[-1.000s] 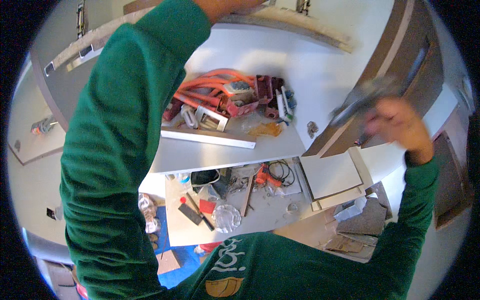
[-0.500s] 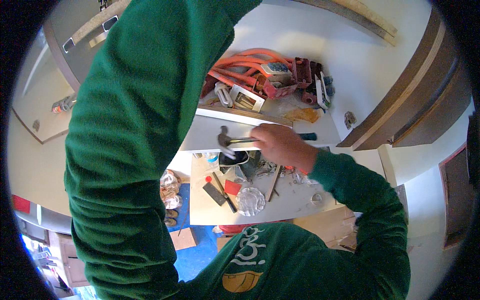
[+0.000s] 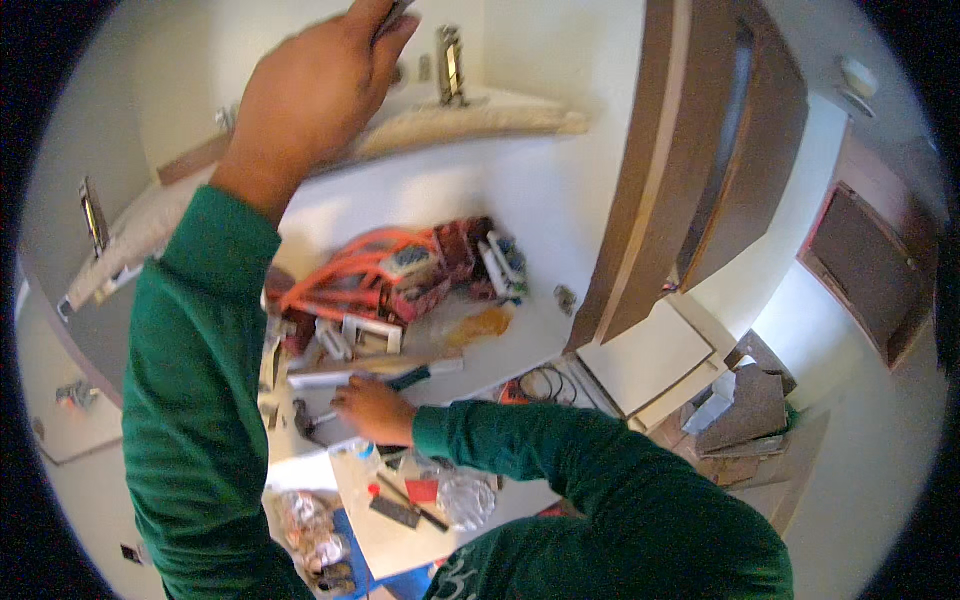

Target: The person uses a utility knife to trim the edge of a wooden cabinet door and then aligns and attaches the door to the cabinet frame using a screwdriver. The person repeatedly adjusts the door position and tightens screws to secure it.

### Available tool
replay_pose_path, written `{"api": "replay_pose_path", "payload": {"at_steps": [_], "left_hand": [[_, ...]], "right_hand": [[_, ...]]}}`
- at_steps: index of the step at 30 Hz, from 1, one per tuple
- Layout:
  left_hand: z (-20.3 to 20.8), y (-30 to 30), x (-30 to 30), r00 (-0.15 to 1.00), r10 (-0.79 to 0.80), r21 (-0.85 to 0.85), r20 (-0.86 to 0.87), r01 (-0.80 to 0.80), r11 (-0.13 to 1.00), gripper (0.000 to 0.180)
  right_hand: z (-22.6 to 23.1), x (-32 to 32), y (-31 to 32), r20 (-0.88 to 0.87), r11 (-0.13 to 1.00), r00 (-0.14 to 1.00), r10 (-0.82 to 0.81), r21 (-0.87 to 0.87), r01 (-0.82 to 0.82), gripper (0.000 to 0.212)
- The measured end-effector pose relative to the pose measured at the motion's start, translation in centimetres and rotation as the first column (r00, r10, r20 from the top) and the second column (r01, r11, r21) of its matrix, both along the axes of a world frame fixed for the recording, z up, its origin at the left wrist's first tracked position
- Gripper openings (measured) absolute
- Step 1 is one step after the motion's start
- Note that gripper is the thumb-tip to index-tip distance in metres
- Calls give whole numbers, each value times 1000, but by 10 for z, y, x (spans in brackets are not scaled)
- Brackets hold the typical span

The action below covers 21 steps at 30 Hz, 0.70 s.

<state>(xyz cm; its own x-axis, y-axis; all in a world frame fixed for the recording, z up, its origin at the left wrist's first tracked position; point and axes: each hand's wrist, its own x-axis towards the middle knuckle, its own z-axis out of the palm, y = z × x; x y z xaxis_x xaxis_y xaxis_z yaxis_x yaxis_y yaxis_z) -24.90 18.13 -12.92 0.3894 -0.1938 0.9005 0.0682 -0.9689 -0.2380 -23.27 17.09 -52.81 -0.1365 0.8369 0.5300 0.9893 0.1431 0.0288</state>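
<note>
My left hand is raised at the top, fingers closed round a dark, narrow thing cut off by the picture's edge; its kind cannot be made out. Below, my right hand lies over the middle of a claw hammer's handle at the white shelf's front, its fingers closed about it. The hammer's head sticks out to the left of the hand, and the dark grip shows on the right. A wood strip with a white face lies just behind the hammer.
Orange conduit, maroon boxes and white fittings are piled on the shelf. Metal hinges stand along the cabinet edge above. Brown doors hang at right. A lower board carries a cleaver and a clear crumpled dish.
The view has swung right and upward. My left hand has come into sight at the top. My right hand has brought the hammer down to the shelf.
</note>
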Motion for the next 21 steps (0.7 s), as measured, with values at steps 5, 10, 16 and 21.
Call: {"api": "replay_pose_path", "payload": {"at_steps": [5, 10, 16, 21], "left_hand": [[2, -16, -7, 996, 45, -108, -77, -53, 993, 34], [3, -14, -6, 996, 46, -106, -76, -54, 993, 31], [0, -10, -1, 1000, 19, -51, 19, -18, 999, 25], [-1, -12, -4, 999, -3, -60, 53, 6, 998, 26]], "right_hand": [[-7, 5, 15, 41, 999, 999, -33, -5, 33, 21], [-1, -6, 3, 61, 994, 992, -107, 44, 104, 26], [57, 1, -71, -130, 997, 989, 73, 25, -70, 41], [136, 68, -192, -150, 997, 987, 64, -39, -70, 28]]}}
